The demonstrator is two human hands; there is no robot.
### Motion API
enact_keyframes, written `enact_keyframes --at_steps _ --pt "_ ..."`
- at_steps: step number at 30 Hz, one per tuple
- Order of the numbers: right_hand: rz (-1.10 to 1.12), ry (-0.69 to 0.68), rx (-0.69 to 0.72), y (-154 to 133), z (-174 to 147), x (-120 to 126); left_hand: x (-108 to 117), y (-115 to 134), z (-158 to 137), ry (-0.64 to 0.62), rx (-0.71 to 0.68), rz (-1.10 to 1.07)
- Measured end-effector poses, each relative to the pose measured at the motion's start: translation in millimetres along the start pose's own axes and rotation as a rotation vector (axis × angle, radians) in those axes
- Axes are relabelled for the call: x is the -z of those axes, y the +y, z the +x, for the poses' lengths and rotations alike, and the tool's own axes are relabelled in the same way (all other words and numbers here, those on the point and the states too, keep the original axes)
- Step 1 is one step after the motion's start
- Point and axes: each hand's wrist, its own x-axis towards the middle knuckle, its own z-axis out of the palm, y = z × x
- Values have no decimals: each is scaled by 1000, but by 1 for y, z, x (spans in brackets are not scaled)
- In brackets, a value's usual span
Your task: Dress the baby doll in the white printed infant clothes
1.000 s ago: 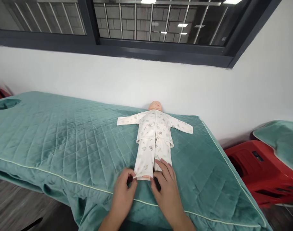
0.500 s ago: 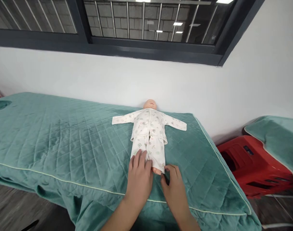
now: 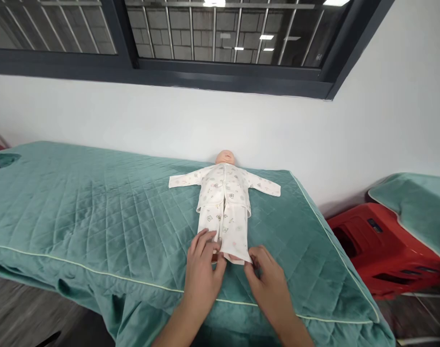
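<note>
A baby doll lies on its back with its head towards the wall. It wears a white printed jacket, sleeves spread to both sides, and matching trousers. My left hand is at the bottom of the left trouser leg, thumb and fingers closed on the cloth by the hem. With thumb and forefinger, my right hand pinches the outer corner of the right leg's hem. A little of the doll's foot shows inside that leg opening; the other foot is mostly hidden by my left hand.
The doll rests on a green quilted bed cover with pale piping. Behind it are a white wall and a dark-framed window with bars outside. At the right stands a red plastic piece partly under another green cover.
My right hand has taken hold of the hem corner, and the cloth is drawn down over the toes. My left hand has shifted slightly left and down, its fingers now bent around the hem.
</note>
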Motion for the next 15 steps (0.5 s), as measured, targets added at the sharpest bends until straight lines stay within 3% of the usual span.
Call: enact_keyframes --at_steps 6,11,15 --pt "34 5 -68 11 -22 -18 6 11 -12 64 -62 38" --pt "10 -13 -114 17 -28 -28 4 13 -17 -2 -122 157" --pt "61 -6 -90 21 -28 -22 9 2 -41 -48 -199 201"
